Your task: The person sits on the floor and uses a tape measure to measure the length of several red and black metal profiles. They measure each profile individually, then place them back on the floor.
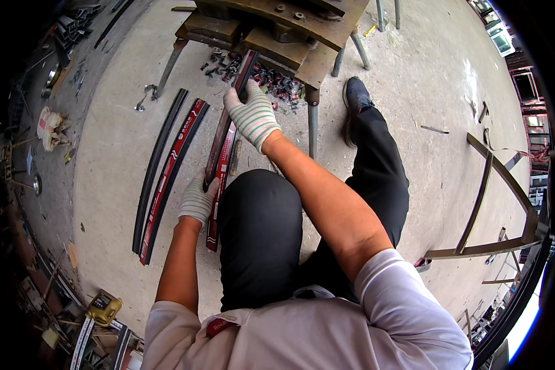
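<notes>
A long dark metal profile (218, 143) slants up and away between my hands, both in striped knitted gloves. My left hand (197, 198) is closed around its near end. Farther along, my right hand (253, 116) grips it close to the far end, thumb and fingers on either side. The profile's far tip meets the front edge of a heavy brown metal machine (283, 58); whether it enters a slot I cannot tell. Just beneath the held piece, a profile with red film (213, 225) lies on the floor beside my knee.
Left of my hands lie a red-filmed profile (174, 179) and a dark profile (159, 169). Dark and red offcuts (283, 86) litter the floor under the machine, between its legs (313, 126). A metal frame (505, 246) stands at right; a yellow jug (104, 308) is at lower left.
</notes>
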### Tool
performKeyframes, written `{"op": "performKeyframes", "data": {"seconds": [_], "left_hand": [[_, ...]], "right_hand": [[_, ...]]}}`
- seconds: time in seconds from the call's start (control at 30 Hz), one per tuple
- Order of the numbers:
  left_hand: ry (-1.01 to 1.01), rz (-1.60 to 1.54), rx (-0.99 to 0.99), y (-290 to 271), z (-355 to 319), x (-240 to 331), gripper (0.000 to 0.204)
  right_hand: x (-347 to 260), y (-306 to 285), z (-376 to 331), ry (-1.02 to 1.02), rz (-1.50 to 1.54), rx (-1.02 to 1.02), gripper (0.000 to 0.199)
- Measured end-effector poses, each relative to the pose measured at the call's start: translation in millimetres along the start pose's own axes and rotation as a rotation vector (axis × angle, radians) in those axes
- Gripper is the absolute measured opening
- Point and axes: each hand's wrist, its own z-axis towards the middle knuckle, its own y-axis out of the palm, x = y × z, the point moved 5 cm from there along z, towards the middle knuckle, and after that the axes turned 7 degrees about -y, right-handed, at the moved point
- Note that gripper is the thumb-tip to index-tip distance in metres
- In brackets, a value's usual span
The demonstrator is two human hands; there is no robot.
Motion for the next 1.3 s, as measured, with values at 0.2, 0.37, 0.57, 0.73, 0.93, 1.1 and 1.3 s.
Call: {"op": "performKeyframes", "data": {"seconds": [0.2,0.37,0.57,0.73,0.93,1.1,1.3], "left_hand": [[0.06,0.083,0.167,0,-9,0,0.048],[0.118,0.122,0.237,-1,-12,-4,0.047],[0.108,0.178,0.248,2,-11,-7,0.051],[0.143,0.158,0.26,14,1,-22,0.054],[0.076,0.166,0.27,16,3,-20,0.057],[0.103,0.216,0.254,14,9,-19,0.058],[0.107,0.146,0.252,21,7,-19,0.061]], "right_hand": [[8,2,-3,0.007,0.235,0.005,0.04],[5,-1,-6,-0.039,0.201,0.071,0.033],[17,2,-2,-0.03,0.233,0.079,0.036],[16,3,-3,-0.03,0.188,0.045,0.037],[22,3,1,-0.053,0.122,0.032,0.038],[26,2,6,-0.073,0.068,0.005,0.038],[18,-1,3,-0.041,-0.019,0.037,0.038]]}}
